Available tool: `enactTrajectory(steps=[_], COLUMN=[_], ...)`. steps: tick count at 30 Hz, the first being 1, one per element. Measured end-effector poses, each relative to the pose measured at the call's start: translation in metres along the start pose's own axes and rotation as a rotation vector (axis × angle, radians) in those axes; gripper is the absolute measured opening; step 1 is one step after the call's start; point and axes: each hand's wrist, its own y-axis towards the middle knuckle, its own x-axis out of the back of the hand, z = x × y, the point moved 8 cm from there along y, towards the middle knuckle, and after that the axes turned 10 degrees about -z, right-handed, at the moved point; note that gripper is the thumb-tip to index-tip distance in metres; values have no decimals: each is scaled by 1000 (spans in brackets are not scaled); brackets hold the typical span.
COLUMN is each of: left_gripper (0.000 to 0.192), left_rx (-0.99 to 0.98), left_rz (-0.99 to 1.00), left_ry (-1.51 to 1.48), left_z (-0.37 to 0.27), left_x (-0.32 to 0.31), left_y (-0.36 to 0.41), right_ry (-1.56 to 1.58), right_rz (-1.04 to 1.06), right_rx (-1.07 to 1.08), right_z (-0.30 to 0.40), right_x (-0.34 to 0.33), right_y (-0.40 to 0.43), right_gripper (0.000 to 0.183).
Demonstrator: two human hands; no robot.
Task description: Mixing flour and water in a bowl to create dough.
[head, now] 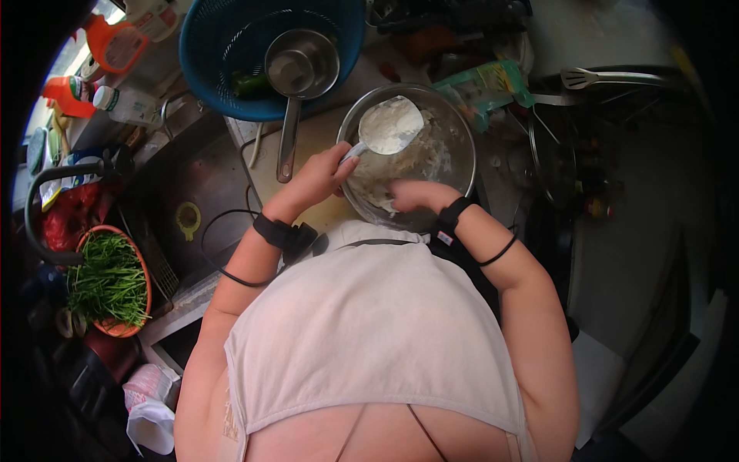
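My left hand [329, 176] grips the handle of a flour scoop [361, 147] heaped with white flour [392, 124]. The scoop is held over a round stainless steel mixing bowl [469, 167]. Inside that bowl lies shaggy, pale dough [378, 167], with bits of it stuck to the wall. My right hand [418, 195] reaches in over the near rim and touches the dough at the near side. Its fingers are bent downward, and their tips are partly hidden.
A steel saucepan [290, 133] rests across a blue plastic colander [196, 63] holding green peppers [251, 85]. To the left are a metal sink [205, 150], a black faucet [36, 213] and an orange basin [144, 260] of green stalks. A green plastic bag [485, 86] touches the bowl's right side.
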Motion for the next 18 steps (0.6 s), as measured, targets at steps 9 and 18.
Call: enactTrajectory(steps=[9, 18], left_gripper=[28, 29], left_rx=[6, 50], left_rz=[-46, 0], left_ry=[11, 150], left_z=[0, -1], left_x=[3, 1], left_y=[-1, 0], right_ry=[-431, -406], right_rz=[-567, -534], right_rx=[100, 313], right_z=[55, 89], right_x=[101, 66], right_y=[-29, 13], right_gripper=[27, 32])
